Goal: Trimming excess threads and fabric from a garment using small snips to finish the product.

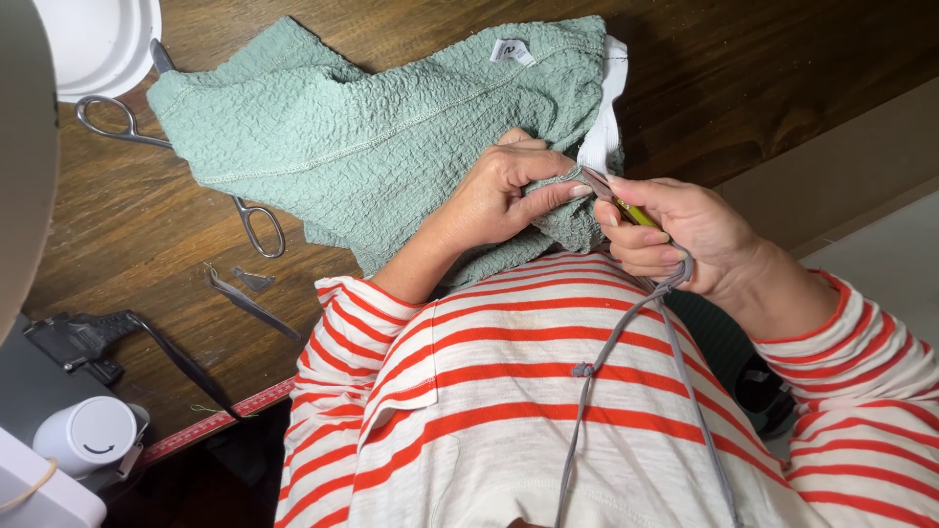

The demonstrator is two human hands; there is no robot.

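Surface: dark brown wooden worktop (743,68), seen from above, with a red-and-white striped jersey nearest the camera.
Right hand (685,240): clenched on a yellow-green tool (636,212) and a grey flat elastic cord (626,332) that trails down the chest.
Left hand (504,191): pinched on the hem of the sage-green crinkled fabric garment (372,127).
Handling: the casing is best held taut and the cord fed flat, it is judged.
Farther: steel scissors (256,220) and a white plate (98,39).

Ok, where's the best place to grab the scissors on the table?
Take the scissors by the bare loop handles, coming from the near side. The blades run under the green garment, so only the handles and shank lie open on the wooden table; both hands are busy elsewhere.
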